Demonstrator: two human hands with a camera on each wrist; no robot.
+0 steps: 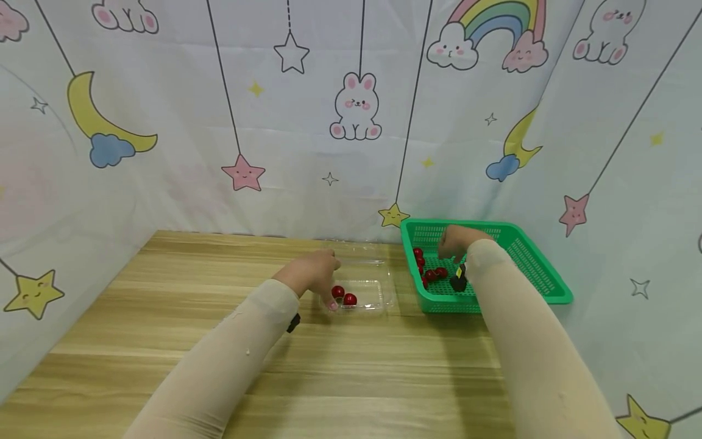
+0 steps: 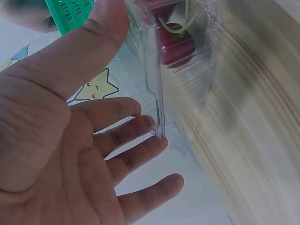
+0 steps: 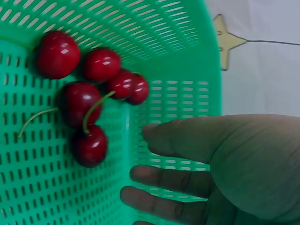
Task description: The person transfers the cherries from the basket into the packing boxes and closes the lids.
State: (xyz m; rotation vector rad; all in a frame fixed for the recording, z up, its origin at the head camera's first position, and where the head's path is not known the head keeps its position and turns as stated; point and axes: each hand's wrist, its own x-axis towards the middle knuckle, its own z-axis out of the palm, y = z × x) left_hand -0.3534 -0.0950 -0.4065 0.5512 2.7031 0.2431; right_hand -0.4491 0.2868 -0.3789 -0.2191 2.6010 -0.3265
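Along its left edge, a clear plastic clamshell box (image 1: 375, 297) is touched by my left hand (image 1: 315, 274). In the left wrist view the thumb (image 2: 101, 28) overlaps the rim, and the nearly straight fingers (image 2: 140, 152) lie spread, some tips at the edge. Two red cherries (image 1: 350, 299) sit inside the box, a green stem showing on one. My right hand (image 1: 460, 239) reaches into a green basket (image 1: 556, 299). Its fingers (image 3: 164, 194) and thumb (image 3: 183, 138) extend loosely with nothing between them, beside several dark red cherries (image 3: 79, 103), some with stems.
The wooden table (image 1: 164, 305) carries the box and, right of it, the basket with its raised slotted walls. A white cloth backdrop (image 1: 307, 134) printed with cartoon stars and rabbits stands behind. The box's lid (image 1: 356, 251) lies folded back toward the cloth.
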